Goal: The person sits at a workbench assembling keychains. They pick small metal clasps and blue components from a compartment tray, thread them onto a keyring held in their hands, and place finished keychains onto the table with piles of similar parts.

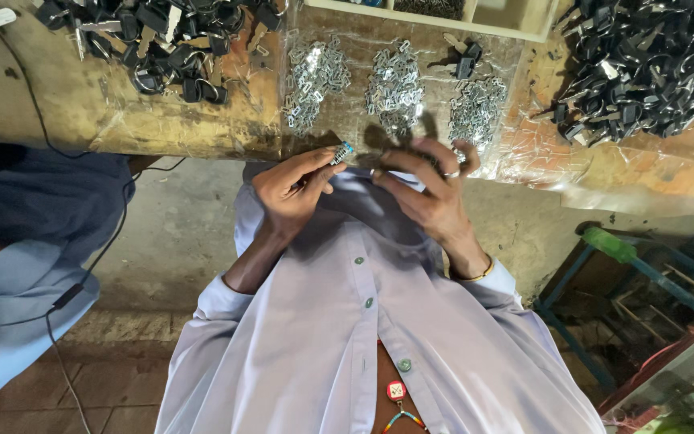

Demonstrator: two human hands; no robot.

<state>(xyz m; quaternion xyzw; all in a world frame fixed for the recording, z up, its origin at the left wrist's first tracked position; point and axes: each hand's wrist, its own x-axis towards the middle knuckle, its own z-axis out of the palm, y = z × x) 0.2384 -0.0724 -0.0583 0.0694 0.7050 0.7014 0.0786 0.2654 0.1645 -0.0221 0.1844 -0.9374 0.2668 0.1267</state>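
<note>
The tabletop [162,120] ends in a worn front edge that runs across the view just above both hands, and a sheet of clear plastic [524,153] hangs over that edge at the middle and right. Below the edge there is open room down to a concrete floor [178,233], where the hands work close in front of a pale buttoned shirt [323,337].

The left hand [291,193] is pressed together, pinching a small metal part [342,153] with a blue tip between thumb and fingertips, just below the tabletop edge. The right hand [427,189], wearing a ring, sits just beside it with fingers curled inward; whether it holds anything cannot be told.

On the tabletop, right behind the edge, lie three heaps of small silver metal pieces [395,84]. Farther back to the left is a pile of black-headed keys [162,40], and a larger black pile [644,64] fills the right corner. A pale tray [516,28] sits at the back.

Left of the tabletop edge, another person's blue sleeve [18,265] and a black cable [66,297] crowd in. A green-and-blue metal frame [628,265] stands to the right.
</note>
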